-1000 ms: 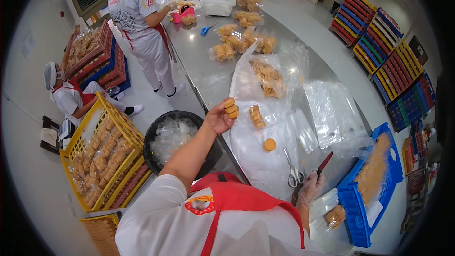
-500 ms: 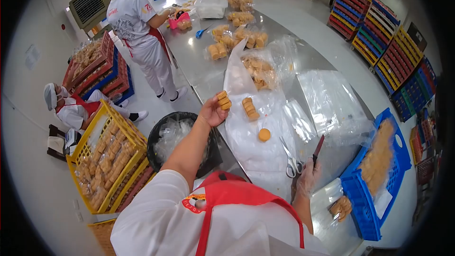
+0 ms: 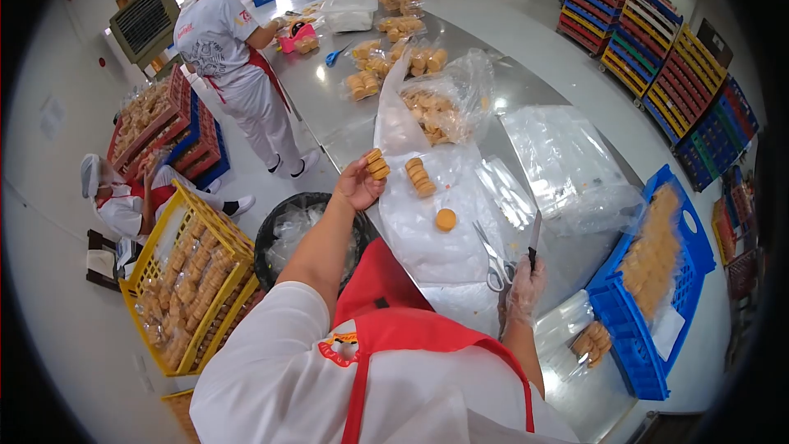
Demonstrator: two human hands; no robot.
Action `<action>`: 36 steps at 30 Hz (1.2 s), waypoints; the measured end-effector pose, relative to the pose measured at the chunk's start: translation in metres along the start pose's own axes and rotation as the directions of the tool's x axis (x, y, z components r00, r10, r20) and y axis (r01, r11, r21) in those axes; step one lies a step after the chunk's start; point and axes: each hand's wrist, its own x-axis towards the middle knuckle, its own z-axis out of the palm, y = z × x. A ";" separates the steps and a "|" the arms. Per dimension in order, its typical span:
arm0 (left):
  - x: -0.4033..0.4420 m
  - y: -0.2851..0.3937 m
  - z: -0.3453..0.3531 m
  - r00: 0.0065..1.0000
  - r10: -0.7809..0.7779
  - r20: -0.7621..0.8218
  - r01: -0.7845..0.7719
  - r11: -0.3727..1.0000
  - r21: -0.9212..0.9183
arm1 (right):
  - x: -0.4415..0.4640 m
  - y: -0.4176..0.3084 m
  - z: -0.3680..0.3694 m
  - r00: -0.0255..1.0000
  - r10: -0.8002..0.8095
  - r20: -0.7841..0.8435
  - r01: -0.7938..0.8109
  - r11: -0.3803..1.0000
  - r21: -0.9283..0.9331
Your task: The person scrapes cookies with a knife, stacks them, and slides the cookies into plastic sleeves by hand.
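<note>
My left hand point(image 3: 359, 185) holds a short stack of round cookies point(image 3: 377, 164) over the left edge of the metal table point(image 3: 329, 125). Just right of it, a row of cookies point(image 3: 420, 177) and one single cookie point(image 3: 445, 219) lie on white plastic sheeting point(image 3: 427, 251). My right hand point(image 3: 525, 286), in a clear glove, grips a black-handled knife point(image 3: 535, 240) with its blade pointing up and away. Scissors point(image 3: 495, 267) lie beside that hand. Beyond the sheeting is an open clear bag of cookies point(image 3: 436, 115).
A blue crate point(image 3: 629, 333) of cookies stands at right, near flat clear bags point(image 3: 551, 152). Left of the table are a black-lined bin point(image 3: 271, 238) and yellow crates point(image 3: 209, 353). One co-worker point(image 3: 234, 57) stands at the far left side; another point(image 3: 123, 205) sits by red crates.
The view has shifted slightly. My right hand has moved up beside the scissors, and the knife blade now points more upright. My left hand still holds the cookie stack.
</note>
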 end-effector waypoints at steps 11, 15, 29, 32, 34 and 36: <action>0.000 -0.001 -0.001 1.000 0.007 0.006 -0.007 1.000 -0.016 | 0.003 0.010 -0.004 0.999 0.037 0.014 -0.038 0.995 0.092; 0.002 0.000 -0.009 0.999 -0.008 0.037 0.009 0.999 -0.032 | 0.000 -0.007 0.005 0.995 0.096 -0.030 -0.086 0.967 0.239; -0.003 0.000 0.001 0.997 -0.053 0.057 0.053 0.999 -0.011 | 0.000 -0.014 -0.002 0.999 0.052 -0.012 -0.050 0.991 0.128; -0.004 -0.001 -0.002 0.994 -0.059 0.090 0.060 0.998 -0.009 | -0.001 -0.009 -0.003 0.997 0.070 -0.013 -0.068 0.989 0.131; -0.002 -0.002 -0.004 0.993 -0.046 0.108 0.048 0.999 -0.016 | 0.000 0.000 -0.002 0.998 0.063 -0.010 -0.061 0.987 0.150; 0.000 -0.001 -0.004 0.988 -0.051 0.142 0.052 0.999 -0.003 | 0.000 0.003 -0.005 0.999 0.040 0.008 -0.041 0.992 0.123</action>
